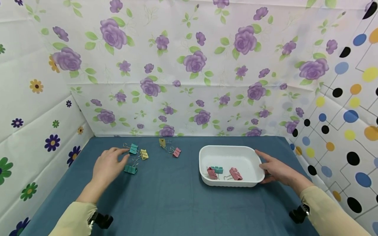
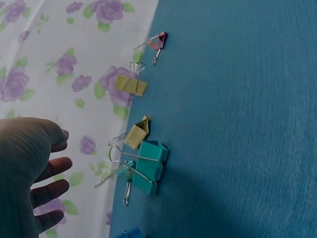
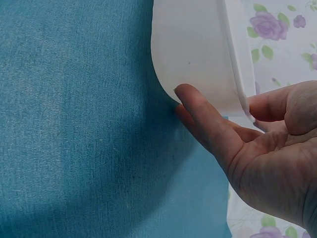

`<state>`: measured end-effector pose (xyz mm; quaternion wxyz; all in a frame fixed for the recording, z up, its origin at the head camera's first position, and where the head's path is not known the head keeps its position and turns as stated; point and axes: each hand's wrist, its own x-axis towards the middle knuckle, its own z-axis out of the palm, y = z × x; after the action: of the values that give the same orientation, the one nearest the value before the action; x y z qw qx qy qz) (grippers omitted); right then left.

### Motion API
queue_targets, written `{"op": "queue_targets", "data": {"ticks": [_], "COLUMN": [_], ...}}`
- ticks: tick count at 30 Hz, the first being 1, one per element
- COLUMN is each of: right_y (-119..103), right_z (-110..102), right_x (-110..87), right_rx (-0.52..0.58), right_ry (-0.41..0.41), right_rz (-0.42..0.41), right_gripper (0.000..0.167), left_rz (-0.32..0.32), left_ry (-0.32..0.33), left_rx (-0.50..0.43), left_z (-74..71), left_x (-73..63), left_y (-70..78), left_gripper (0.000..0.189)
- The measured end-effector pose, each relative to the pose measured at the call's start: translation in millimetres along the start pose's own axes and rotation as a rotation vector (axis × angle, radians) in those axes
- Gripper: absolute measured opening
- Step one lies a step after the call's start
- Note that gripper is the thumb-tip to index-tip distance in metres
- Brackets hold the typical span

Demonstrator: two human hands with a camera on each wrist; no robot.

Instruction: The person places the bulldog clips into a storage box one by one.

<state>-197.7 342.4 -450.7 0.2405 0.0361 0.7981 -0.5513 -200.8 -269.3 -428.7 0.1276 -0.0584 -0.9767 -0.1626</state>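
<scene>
My left hand (image 1: 107,165) reaches over the left side of the table, its fingers spread and holding nothing. Right at its fingertips is a teal binder clip (image 1: 133,149); a yellow binder clip (image 1: 144,154) and another teal binder clip (image 1: 130,169) lie close by. In the left wrist view, a gap separates that hand from the large teal clip (image 2: 150,166). My right hand (image 1: 276,168) grips the right end of a white tray (image 1: 230,184), with fingers at its rim and along its outer wall (image 3: 198,54). Inside lie two pink binder clips (image 1: 236,174) and a teal one (image 1: 217,169).
Farther back on the blue-covered table (image 1: 177,203) lie a second yellow binder clip (image 1: 162,143) and a pink binder clip (image 1: 176,152), left of the tray. Patterned cloth walls (image 1: 189,98) enclose the back and both sides.
</scene>
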Motion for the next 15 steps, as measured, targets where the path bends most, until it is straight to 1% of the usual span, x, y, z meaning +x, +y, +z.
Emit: {"op": "queue_targets", "data": {"ticks": [6,15], "right_y": [0,1], "right_z": [0,-1], "right_x": [0.7,1.3], "right_rx": [-0.005,-0.001], "right_ry": [0.005,0.002], "right_rz": [0.005,-0.001], "right_gripper": [0.072,0.073], "left_rz": [-0.021,-0.029], "left_ry": [-0.049,-0.073], "left_rx": [0.014,0.028], "left_z": [5.0,13.7], "left_x": [1.3,4.0], "left_y": [-7.4,-13.5], "left_gripper": [0.037,0.032]}}
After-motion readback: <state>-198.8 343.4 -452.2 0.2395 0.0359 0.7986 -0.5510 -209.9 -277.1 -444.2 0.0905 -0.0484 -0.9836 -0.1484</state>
